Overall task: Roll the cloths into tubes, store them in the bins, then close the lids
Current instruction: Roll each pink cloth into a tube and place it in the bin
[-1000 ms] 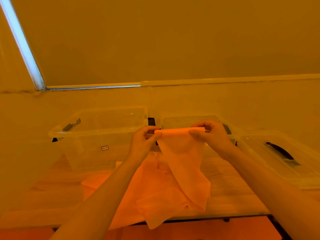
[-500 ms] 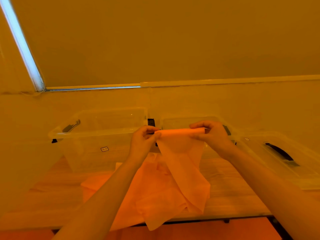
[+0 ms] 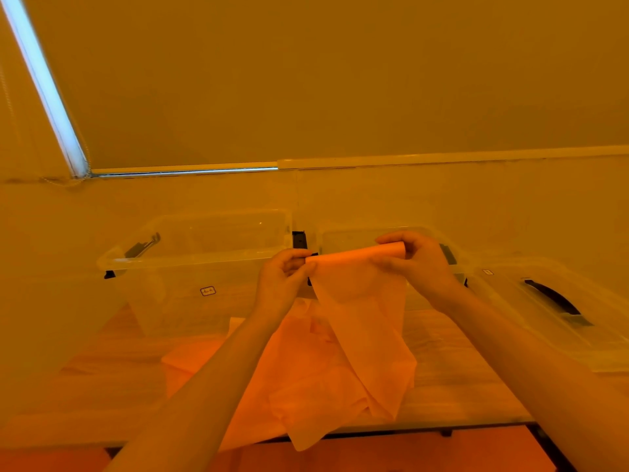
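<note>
I hold an orange cloth [image 3: 364, 315] up in the air over the table. Its top edge is rolled into a thin tube. My left hand [image 3: 282, 277] pinches the left end of the roll and my right hand [image 3: 415, 264] grips the right end. The rest of the cloth hangs down to a pile of orange cloths [image 3: 289, 379] on the table. Behind stand two clear open bins, the left bin [image 3: 190, 260] and the right bin [image 3: 340, 238], partly hidden by my hands.
A clear lid with a black handle [image 3: 551, 298] lies at the right on the wooden table [image 3: 452, 379]. The wall stands close behind the bins. Cloth hangs over the table's front edge [image 3: 425, 425].
The rolled top edge has tilted, with its right end raised a little. Both hands stay on the ends of the roll.
</note>
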The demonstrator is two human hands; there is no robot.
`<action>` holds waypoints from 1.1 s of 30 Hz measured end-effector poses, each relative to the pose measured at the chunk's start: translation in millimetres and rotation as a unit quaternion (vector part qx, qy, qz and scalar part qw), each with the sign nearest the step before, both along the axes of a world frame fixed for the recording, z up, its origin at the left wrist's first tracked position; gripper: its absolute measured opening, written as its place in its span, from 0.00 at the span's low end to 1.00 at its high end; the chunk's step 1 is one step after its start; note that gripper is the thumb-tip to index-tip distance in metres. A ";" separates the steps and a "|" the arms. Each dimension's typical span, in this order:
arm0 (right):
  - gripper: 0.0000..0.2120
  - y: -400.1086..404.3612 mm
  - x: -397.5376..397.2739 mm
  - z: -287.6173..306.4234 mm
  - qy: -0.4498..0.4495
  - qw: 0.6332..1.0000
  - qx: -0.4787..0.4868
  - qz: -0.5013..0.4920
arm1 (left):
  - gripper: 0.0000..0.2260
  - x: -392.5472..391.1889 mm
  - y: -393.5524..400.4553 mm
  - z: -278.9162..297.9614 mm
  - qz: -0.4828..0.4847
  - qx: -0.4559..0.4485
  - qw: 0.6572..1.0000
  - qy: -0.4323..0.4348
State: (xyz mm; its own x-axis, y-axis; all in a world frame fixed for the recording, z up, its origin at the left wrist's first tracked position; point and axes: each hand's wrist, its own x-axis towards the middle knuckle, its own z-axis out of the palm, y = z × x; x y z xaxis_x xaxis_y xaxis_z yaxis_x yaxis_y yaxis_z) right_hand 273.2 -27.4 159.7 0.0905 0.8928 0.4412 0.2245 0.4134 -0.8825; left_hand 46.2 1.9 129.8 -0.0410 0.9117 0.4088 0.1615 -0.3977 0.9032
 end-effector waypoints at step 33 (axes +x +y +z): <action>0.08 -0.4 -0.3 -19.5 0.052 0.997 -0.061 0.013 | 0.05 -2.9 -6.1 1.5 -0.013 0.005 1.000 0.028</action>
